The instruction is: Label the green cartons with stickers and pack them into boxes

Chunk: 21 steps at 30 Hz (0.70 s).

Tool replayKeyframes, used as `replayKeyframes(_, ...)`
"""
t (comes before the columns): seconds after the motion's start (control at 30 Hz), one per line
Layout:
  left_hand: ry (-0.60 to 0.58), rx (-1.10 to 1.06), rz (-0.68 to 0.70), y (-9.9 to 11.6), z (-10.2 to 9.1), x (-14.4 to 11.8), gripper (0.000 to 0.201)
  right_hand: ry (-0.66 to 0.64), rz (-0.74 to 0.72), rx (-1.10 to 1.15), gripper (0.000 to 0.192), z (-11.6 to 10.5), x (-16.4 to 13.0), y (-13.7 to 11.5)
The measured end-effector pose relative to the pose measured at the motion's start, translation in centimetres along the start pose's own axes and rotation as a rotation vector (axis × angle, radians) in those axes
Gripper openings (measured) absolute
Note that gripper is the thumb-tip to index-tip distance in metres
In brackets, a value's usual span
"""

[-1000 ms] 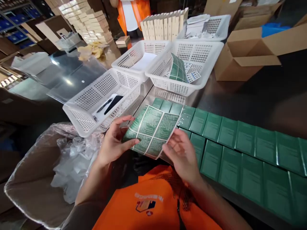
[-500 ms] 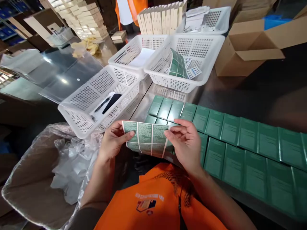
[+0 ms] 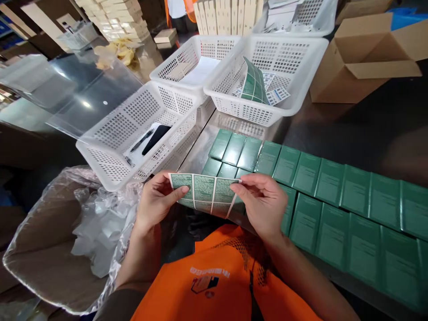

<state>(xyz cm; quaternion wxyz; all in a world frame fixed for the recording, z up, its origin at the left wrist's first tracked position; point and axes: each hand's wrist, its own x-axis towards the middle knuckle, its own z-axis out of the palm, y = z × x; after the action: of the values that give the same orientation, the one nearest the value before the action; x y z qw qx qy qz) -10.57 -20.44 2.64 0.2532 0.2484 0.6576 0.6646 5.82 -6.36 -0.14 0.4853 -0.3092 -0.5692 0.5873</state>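
A sheet of green labels (image 3: 204, 189) with white borders stretches between my hands above the table's front edge. My left hand (image 3: 158, 198) pinches its left end, thumb on top. At the other end, the thumb and fingers of my right hand (image 3: 262, 203) grip the sheet's edge. The sheet bends downward along its near side. Just beyond and to the right lie two rows of green boxes (image 3: 306, 174) in shiny wrap. Part of the nearest boxes is hidden behind the sheet and my right hand.
One white basket (image 3: 133, 111) holds a pen and a dark phone-like object. Another basket (image 3: 247, 113) contains more label sheets. A plastic-lined bin (image 3: 40, 240) with backing scraps stands at left. An open carton (image 3: 351, 84) sits back right. Pale boxes (image 3: 230, 18) stand behind.
The view has shifted slightly, so the baskets and boxes sit a little differently in the frame. Both hands keep hold of the label sheet, with the right fingertips closer together at its edge.
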Motion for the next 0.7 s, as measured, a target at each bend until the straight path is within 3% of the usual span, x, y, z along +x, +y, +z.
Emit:
replayKeyframes(0.23,0.1,0.052,0.092,-0.4,0.0,-0.2,0.023,-0.186,0.207,0.008,0.024,0.0,0.3,0.4)
replayKeyframes(0.43,0.083,0.076,0.137,-0.6,-0.3,-0.1,0.019,-0.306,0.383,0.188,0.027,0.0,0.5,1.3)
replayKeyframes(0.53,0.078,0.074,0.138,-0.7,-0.3,0.0,0.02,-0.246,0.32,0.133,0.021,0.1,0.4,1.4)
replayKeyframes(0.7,0.081,0.069,0.133,-0.6,0.0,0.0,0.021,-0.193,0.081,-0.099,0.011,0.1,0.0,1.3)
